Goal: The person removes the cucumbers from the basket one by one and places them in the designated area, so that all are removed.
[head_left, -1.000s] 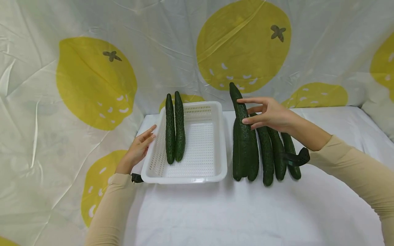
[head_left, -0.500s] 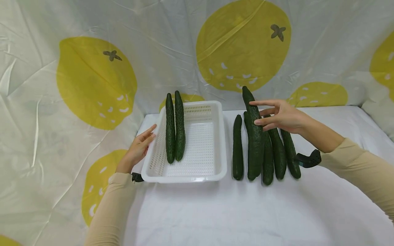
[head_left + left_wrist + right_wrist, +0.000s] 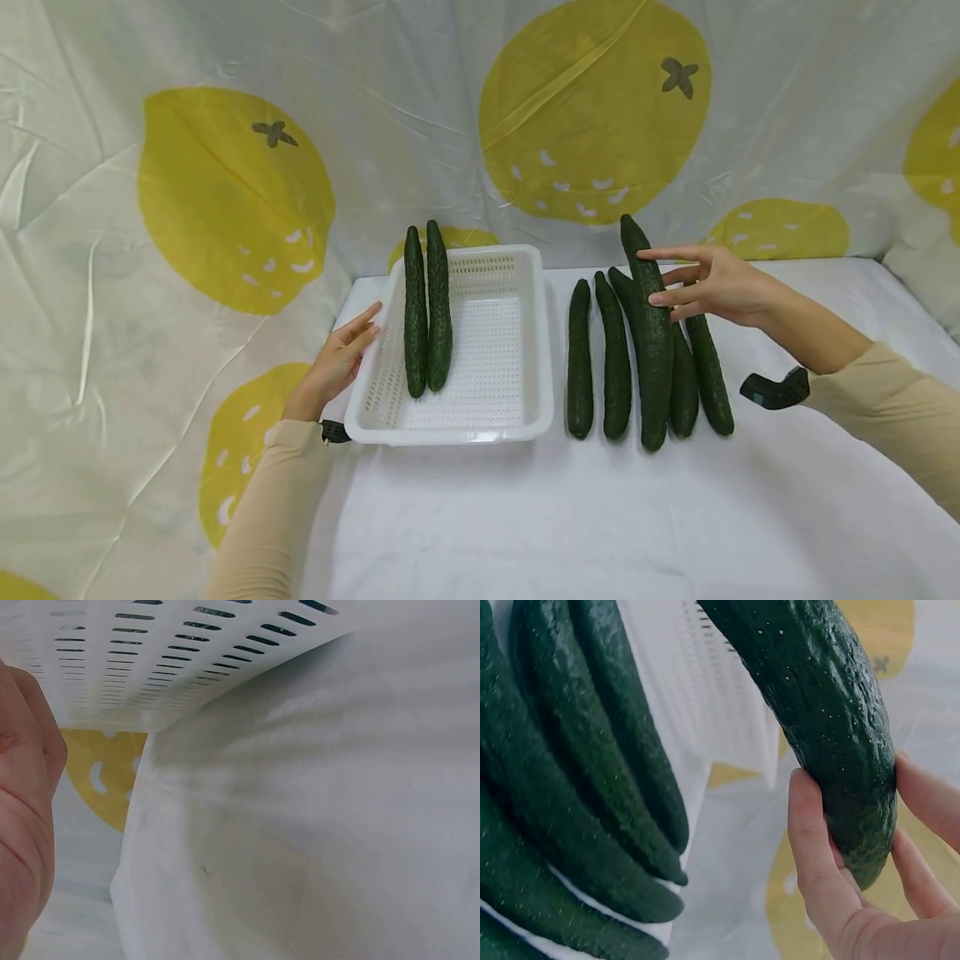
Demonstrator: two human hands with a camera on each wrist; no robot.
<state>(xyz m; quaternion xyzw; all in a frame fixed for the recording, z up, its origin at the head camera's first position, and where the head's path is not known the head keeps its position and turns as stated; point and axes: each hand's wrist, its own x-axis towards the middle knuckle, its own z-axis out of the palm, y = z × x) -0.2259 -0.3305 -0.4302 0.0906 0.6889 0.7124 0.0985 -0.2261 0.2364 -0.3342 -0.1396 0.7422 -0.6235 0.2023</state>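
My right hand holds a long dark green cucumber near its far end, with thumb and fingers on either side of it. In the right wrist view this cucumber hangs above the others, its tip between the fingers. In the head view it overlaps part of the row beneath, which includes a cucumber at the left end and another at the right. My left hand rests along the left side of the white plastic basket, fingers extended toward its wall.
Two cucumbers lie side by side in the basket's left part, their far ends over the back rim. A white cloth covers the table. Behind hangs a curtain printed with yellow lemons.
My right hand has moved to the right with the cucumber, passing over the row and uncovering the cucumbers at its left end. The left hand and the basket stay where they were.
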